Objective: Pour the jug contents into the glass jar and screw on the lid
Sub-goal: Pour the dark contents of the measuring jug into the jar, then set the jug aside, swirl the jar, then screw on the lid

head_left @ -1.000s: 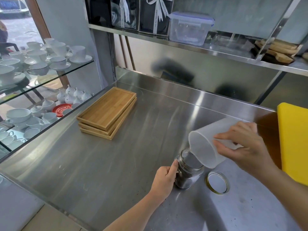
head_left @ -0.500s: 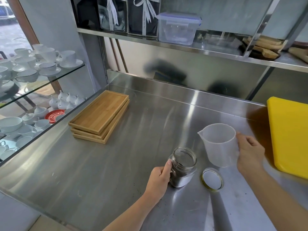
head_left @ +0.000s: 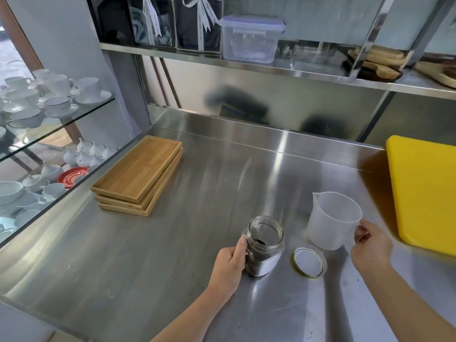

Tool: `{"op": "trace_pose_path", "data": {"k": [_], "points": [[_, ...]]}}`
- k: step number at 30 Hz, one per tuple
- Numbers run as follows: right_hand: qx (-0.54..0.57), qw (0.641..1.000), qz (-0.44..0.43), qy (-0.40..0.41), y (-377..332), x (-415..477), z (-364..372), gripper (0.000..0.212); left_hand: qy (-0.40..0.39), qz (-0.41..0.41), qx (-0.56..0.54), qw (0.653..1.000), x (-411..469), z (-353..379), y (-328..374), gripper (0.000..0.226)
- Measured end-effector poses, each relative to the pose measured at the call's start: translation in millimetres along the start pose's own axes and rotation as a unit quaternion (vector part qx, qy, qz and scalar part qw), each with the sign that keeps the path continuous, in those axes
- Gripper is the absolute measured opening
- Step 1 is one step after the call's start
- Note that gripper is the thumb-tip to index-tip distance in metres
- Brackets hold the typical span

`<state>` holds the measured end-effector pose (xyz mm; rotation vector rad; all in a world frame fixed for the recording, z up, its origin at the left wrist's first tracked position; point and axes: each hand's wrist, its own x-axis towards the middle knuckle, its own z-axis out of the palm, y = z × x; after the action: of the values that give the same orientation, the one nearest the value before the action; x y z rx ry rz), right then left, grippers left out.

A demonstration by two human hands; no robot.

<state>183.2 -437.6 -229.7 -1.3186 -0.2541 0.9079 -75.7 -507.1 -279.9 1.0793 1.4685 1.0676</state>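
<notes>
Stainless desk carries the open glass jar gripped by the left hand; right hand holds the upright jug (apparently empty). Release it, fetch the lid just beside the jar.

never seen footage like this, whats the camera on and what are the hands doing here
No machine here: a person wears a wide-angle camera on the head, looking down at their own two hands over a steel counter. The left hand grips an open glass jar with dark contents inside. The right hand holds the handle of an upright plastic jug that looks empty and stands on the counter. The lid lies flat between jar and jug, not yet screwed on. Wooden trays are stacked at the left, and a yellow board sits at the right.
</notes>
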Motion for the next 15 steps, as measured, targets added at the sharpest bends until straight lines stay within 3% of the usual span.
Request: {"op": "trace_pose_path", "data": {"k": [6,9,11,15], "points": [[-0.135,0.991,-0.012,0.005,8.7,-2.3,-12.8,0.027,0.007,-0.002,0.000,1.000,0.4,1.2,0.5,0.053],[-0.191,0.980,-0.043,0.024,4.6,-3.5,-13.9,0.013,0.007,0.002,0.003,1.000,0.1,0.8,1.1,0.052],[-0.231,0.966,-0.113,0.010,-0.5,-6.0,-15.1,0.010,0.006,0.002,0.004,1.000,0.2,0.3,1.1,0.052],[-0.308,0.905,-0.291,-0.048,-19.9,-19.1,-11.6,0.012,0.005,0.009,0.010,1.000,-0.8,-0.2,1.6,0.053]]}}
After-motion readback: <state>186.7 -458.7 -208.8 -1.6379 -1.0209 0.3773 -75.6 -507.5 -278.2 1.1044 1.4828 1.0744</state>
